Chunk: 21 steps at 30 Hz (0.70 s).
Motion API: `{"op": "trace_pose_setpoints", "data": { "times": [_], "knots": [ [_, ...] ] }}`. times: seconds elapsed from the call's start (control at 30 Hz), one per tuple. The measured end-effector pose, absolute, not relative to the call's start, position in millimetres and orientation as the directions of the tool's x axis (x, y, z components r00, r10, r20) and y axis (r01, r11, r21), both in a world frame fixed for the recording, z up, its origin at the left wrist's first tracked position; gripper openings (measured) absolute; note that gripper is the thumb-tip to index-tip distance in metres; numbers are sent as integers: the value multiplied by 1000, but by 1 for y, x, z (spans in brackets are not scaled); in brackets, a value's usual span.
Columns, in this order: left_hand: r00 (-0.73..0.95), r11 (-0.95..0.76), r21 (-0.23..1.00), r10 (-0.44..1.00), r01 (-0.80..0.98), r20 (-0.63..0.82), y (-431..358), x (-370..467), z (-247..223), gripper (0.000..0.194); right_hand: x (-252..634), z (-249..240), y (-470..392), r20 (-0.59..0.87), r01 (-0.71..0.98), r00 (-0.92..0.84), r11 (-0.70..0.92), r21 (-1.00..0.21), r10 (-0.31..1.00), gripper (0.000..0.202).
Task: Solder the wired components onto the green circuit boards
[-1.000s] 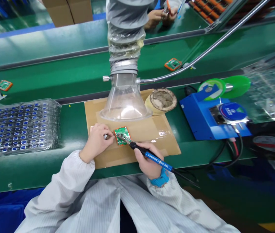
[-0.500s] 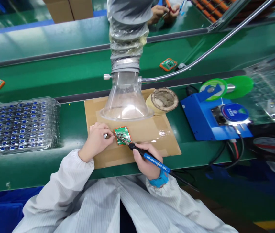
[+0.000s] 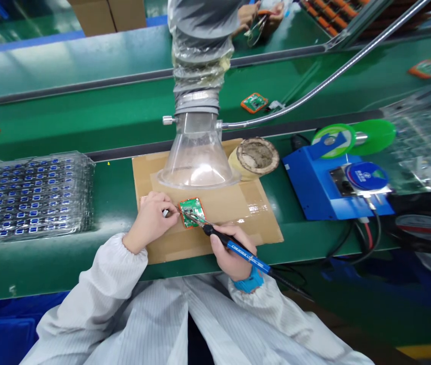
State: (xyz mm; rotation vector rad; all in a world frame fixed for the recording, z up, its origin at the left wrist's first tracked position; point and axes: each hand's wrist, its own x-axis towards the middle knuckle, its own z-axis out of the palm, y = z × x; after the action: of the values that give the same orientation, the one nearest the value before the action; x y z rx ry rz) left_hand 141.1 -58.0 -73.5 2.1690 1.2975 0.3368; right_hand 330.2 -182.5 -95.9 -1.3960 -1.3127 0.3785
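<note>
A green circuit board with an orange rim [image 3: 193,211] lies on a cardboard sheet [image 3: 255,208]. My left hand [image 3: 156,218] is at the board's left edge, fingertips pinched on thin wires with a small white connector [image 3: 166,213] beside them. My right hand [image 3: 232,253] is closed around a blue and black soldering iron [image 3: 240,248], whose metal tip reaches over the middle of the board. The exact contact at the tip is too small to make out. Above the board hangs a clear fume hood [image 3: 199,157].
Stacked clear trays [image 3: 33,197] of small blue parts stand at left. A round yellowish pot [image 3: 255,157] sits behind the cardboard. At right is a blue solder feeder [image 3: 337,182]. Boards [image 3: 254,103] lie on the green strip behind; another person's hands [image 3: 255,19] are beyond.
The iron and my right hand have shifted very slightly right. Boards on the strip behind have moved left, and another has appeared at the far right. The other person's hands have changed position.
</note>
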Motion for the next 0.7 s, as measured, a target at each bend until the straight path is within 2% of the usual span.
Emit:
{"op": "trace_pose_setpoints", "data": {
  "times": [0.2, 0.4, 0.7],
  "knots": [
    [485, -345, 596, 870, 725, -86, -58, 142, -73, 15, 331, -97, -183, 429, 473, 305, 255, -843, 851, 11],
    [487, -348, 598, 869, 723, -84, -59, 141, -73, 15, 334, -100, -186, 414, 464, 357, 226, -856, 837, 10],
    [484, -354, 588, 872, 727, -74, -59, 142, -72, 15, 330, -93, -181, 446, 499, 299, 260, -827, 844, 8]
  ]
}}
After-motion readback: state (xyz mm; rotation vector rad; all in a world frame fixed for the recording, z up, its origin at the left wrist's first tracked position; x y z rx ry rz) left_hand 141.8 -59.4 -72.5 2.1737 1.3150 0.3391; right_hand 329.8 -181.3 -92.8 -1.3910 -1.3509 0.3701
